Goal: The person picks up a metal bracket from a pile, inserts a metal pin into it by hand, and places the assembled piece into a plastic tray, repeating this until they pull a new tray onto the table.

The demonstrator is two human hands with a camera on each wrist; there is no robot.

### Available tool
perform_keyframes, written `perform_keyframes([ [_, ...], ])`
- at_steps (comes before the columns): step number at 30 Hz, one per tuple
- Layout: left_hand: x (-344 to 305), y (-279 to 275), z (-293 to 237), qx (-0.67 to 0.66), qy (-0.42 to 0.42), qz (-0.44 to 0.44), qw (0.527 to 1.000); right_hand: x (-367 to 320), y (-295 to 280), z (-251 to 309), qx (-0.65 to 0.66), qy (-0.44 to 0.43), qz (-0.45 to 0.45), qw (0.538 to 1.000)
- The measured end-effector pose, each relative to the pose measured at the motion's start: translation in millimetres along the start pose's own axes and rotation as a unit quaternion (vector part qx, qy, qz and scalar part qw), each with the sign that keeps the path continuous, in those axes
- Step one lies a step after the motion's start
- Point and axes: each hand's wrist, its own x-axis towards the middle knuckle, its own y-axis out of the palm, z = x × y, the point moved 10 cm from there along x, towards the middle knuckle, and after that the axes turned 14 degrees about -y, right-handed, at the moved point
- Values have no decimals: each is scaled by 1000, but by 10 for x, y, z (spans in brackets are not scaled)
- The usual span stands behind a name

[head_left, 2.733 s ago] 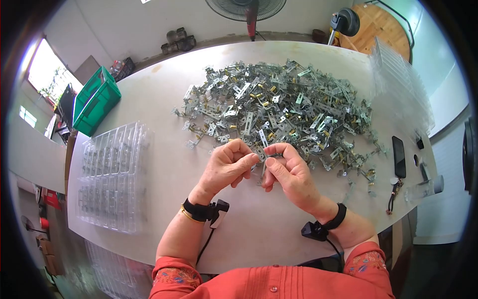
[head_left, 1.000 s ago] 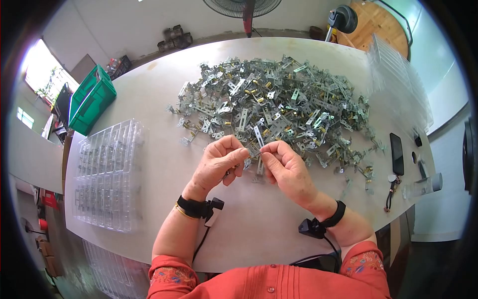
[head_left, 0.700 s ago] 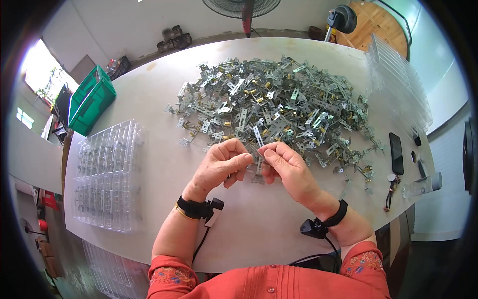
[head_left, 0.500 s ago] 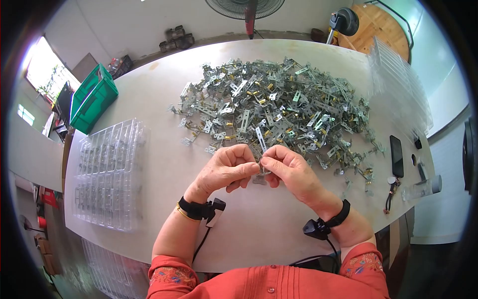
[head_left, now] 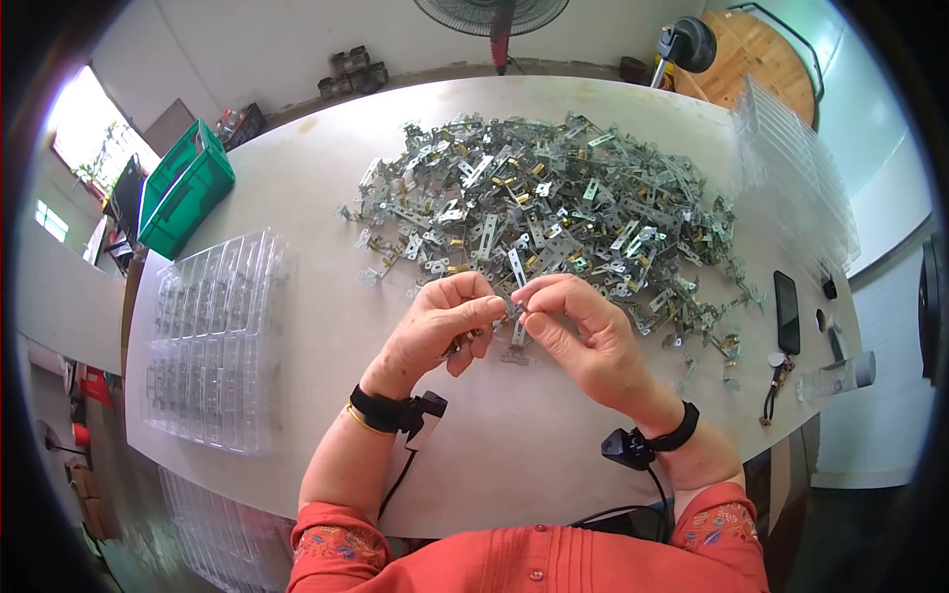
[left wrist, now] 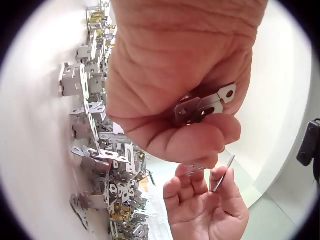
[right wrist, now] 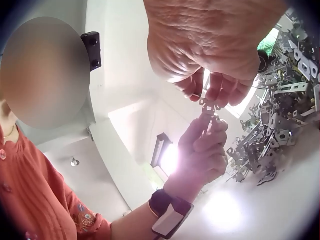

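Observation:
My left hand (head_left: 430, 321) is raised over the near edge of a pile of small metal brackets (head_left: 554, 212). Its curled fingers hold silvery stamped metal brackets (left wrist: 202, 106), partly hidden in the palm. Another flat bracket with holes (right wrist: 210, 106) sticks up from its thumb and fingertip, close under the right fingers. My right hand (head_left: 588, 336) faces it, fingertips almost meeting those of the left. Between right thumb and index finger is a thin metal piece (left wrist: 223, 173), seen edge-on in the left wrist view. A single bracket (head_left: 515, 354) lies on the table just below the fingertips.
Clear compartment trays (head_left: 213, 341) holding metal parts stand at the left, with a green crate (head_left: 186, 193) behind. At the right are stacked clear trays (head_left: 796, 173), a phone (head_left: 787, 312) and a clear bottle (head_left: 838, 378). Cables run from both wrist cameras.
The fingertips were together half a second ago; the right hand's have now drawn slightly up and apart, its thumb and index finger more spread. Metal parts in my left palm show more.

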Motion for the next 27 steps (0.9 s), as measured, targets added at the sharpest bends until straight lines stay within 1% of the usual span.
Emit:
perform_keyframes([
  [2, -2, 6, 13, -5, -12, 3, 1000, 17, 43, 80, -66, -36, 24, 997],
  [3, 2, 15, 31, -9, -23, 9, 1000, 20, 46, 81, -65, -35, 24, 997],
  [5, 15, 15, 46, -16, -24, 25, 999, 43, 56, 152, -103, -70, 36, 992],
  [8, -1, 56, 50, -31, -21, 60, 998, 51, 49, 192, -105, -95, 26, 990],
  [9, -13, 83, 45, -41, -19, 77, 996, 50, 50, 201, -104, -96, 27, 990],
  [10, -10, 75, 51, -41, -19, 76, 996, 45, 45, 205, -94, -89, 24, 991],
  [12, -3, 111, 28, -26, 11, 108, 994, 19, 56, 193, -83, -83, 22, 993],
  [13, 32, 78, 56, -27, 11, 108, 994, -14, 36, 106, -14, -49, -5, 999],
  [14, 63, 88, 88, -66, 2, 140, 988, -40, 22, 22, 55, -15, -31, 998],
  [15, 75, 109, 107, -104, -7, 172, 979, -38, 24, 17, 55, -15, -31, 998],
  [16, 91, 109, 120, -104, -7, 172, 979, -38, -10, -11, 100, -6, -60, 993],
  [17, 108, 31, 41, -98, 43, 123, 987, -40, -43, -43, 144, 4, -90, 986],
  [18, 103, -52, -37, -91, 92, 73, 989, -36, -54, -57, 144, 4, -90, 986],
  [19, 113, -44, -30, -91, 92, 74, 989, -52, -124, -115, 147, 21, -121, 981],
  [20, 91, -40, -85, -100, 126, 81, 984, -72, -187, -165, 150, 37, -152, 976],
  [21, 63, -37, -139, -109, 160, 89, 977, -96, -202, -223, 186, 64, -181, 964],
  [22, 29, -34, -191, -118, 194, 96, 969, -96, -212, -230, 186, 64, -182, 964],
  [24, 4, 12, -202, -115, 195, 101, 969, -136, -233, -319, 205, 95, -200, 954],
  [25, -8, 32, -207, -111, 196, 106, 968, -142, -228, -332, 205, 96, -200, 953],
  [27, 15, -2, -184, -119, 201, 103, 967, -182, -191, -409, 245, 126, -211, 938],
])
